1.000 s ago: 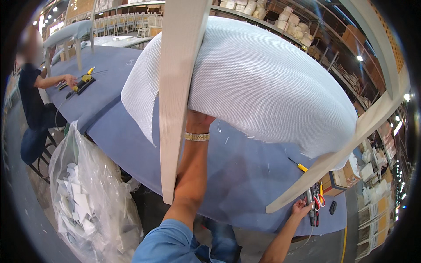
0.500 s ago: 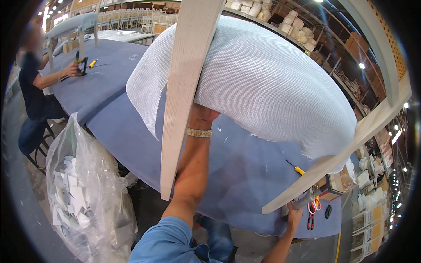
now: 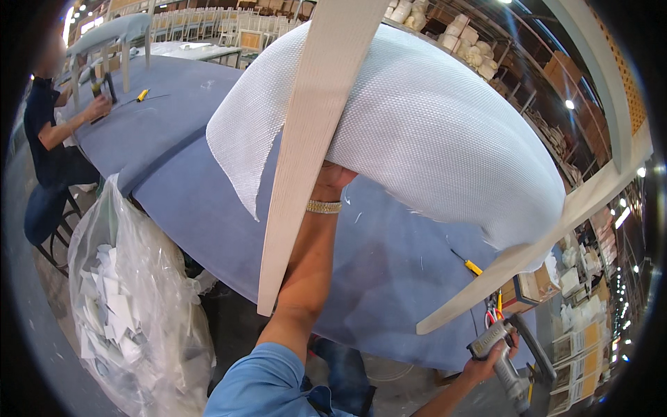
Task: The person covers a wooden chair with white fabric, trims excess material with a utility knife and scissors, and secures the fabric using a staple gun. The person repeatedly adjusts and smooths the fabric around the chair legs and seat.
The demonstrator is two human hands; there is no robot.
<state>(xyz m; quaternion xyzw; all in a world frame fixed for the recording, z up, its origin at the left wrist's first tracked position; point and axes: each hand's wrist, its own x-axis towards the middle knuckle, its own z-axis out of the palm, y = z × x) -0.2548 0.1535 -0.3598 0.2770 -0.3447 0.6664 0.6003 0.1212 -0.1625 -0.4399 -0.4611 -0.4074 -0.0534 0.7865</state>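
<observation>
A chair's seat is covered with white woven fabric (image 3: 445, 132), its loose lower edge frayed and a pointed flap hanging at the left. A pale wooden chair leg (image 3: 313, 139) slants down in front of the fabric. Behind that leg, my left hand (image 3: 335, 176) reaches up under the fabric's edge; its fingers are hidden. A metal watch band is on that wrist. At the lower right, my right hand (image 3: 506, 349) is wrapped round a grey and black staple gun (image 3: 489, 339), held apart from the chair, below its second wooden leg (image 3: 479, 288).
The chair rests over a blue-grey table (image 3: 389, 292). A yellow-handled tool (image 3: 473, 267) and a cardboard box (image 3: 524, 290) lie at the right. A clear bag of white scraps (image 3: 118, 306) stands at the left. Beyond it, another person (image 3: 59, 125) works at a second chair (image 3: 111, 31).
My right hand has lifted the staple gun from the table's right side and brought it nearer. The chair leg and my left hand have shifted slightly right in view.
</observation>
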